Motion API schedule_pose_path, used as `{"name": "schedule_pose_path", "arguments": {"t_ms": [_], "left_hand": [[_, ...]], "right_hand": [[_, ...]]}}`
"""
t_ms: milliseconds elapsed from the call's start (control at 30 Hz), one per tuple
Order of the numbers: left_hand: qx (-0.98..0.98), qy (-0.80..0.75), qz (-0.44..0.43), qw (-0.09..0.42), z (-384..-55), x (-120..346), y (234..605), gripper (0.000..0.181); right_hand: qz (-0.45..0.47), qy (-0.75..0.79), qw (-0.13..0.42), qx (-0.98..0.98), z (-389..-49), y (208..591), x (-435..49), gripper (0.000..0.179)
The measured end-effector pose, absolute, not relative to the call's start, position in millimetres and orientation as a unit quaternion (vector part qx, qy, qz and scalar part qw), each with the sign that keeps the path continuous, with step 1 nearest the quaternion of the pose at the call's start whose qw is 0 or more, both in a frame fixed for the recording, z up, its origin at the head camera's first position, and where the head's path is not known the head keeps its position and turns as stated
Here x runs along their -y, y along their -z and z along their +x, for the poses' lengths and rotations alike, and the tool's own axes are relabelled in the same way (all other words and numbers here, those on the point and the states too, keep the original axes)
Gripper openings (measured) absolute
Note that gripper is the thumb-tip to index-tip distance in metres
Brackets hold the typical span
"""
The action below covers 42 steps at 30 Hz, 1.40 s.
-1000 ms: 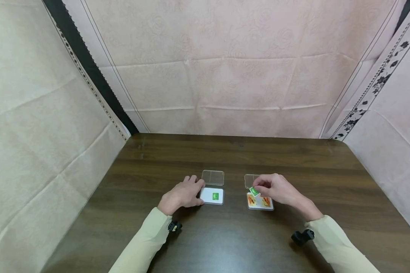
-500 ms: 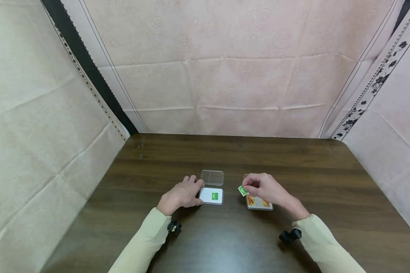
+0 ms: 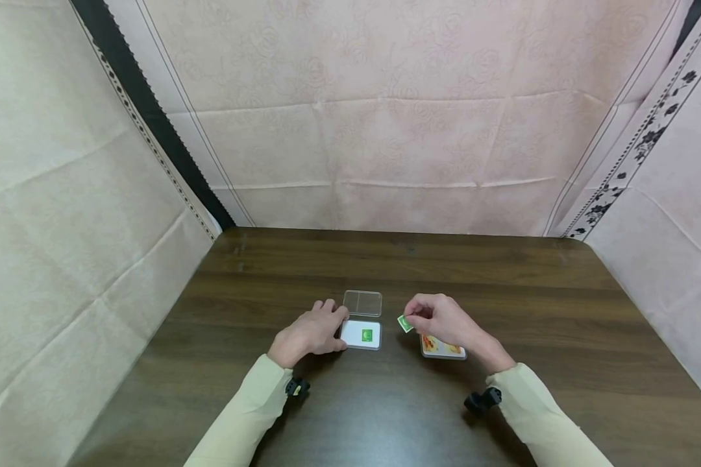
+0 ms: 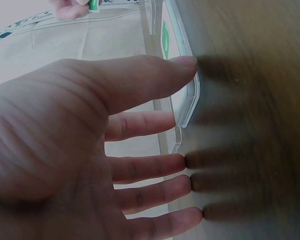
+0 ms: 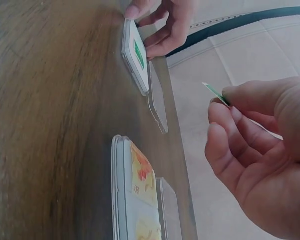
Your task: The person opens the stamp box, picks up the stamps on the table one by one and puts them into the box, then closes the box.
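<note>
My right hand [image 3: 448, 321] pinches a small green postage stamp [image 3: 405, 323] with a white border between thumb and forefinger, raised above the table between two clear plastic cases. Beside the left case [image 3: 352, 335] is my left hand [image 3: 311, 332], fingers extended; thumb and forefinger touch its edge while the other fingertips rest on the table. A green stamp [image 3: 367, 335] lies on that case's white insert, right of centre. The right case [image 3: 444, 356] stands below my right hand, partly covered by it. Orange-and-yellow stamps [image 5: 143, 169] lie on its insert, one marked 80.
Behind the left case its transparent lid [image 3: 363, 303] lies flat and folded back. The right case's lid [image 5: 170, 207] shows in the right wrist view. The brown wooden table [image 3: 350, 408] ends at pale cloth hangings [image 3: 385, 143] at the back and sides.
My right hand has carried the green stamp leftward, from above the right case to the gap between the cases. The left hand and left case stay in place.
</note>
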<state>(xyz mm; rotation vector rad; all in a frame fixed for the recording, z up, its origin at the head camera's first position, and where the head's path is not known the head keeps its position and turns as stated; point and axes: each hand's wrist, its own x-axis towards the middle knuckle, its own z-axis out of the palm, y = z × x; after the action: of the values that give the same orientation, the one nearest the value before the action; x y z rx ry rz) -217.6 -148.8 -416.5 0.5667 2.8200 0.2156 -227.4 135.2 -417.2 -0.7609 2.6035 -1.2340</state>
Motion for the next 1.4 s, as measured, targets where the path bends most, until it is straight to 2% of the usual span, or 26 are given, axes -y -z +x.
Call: {"name": "schedule_pose_path", "arguments": {"t_ms": [200, 800, 1400], "left_hand": [[-0.969, -0.073, 0.197, 0.127, -218, 149, 417, 0.054], [-0.970, -0.071, 0.193, 0.130, -219, 148, 420, 0.054], [-0.970, -0.073, 0.189, 0.134, -219, 148, 418, 0.057]], "right_hand": [[-0.254, 0.422, 0.088, -0.866, -230, 419, -130, 0.006], [-0.235, 0.428, 0.127, -0.863, -235, 426, -106, 0.024], [-0.238, 0.470, 0.153, -0.836, -239, 430, -90, 0.006]]}}
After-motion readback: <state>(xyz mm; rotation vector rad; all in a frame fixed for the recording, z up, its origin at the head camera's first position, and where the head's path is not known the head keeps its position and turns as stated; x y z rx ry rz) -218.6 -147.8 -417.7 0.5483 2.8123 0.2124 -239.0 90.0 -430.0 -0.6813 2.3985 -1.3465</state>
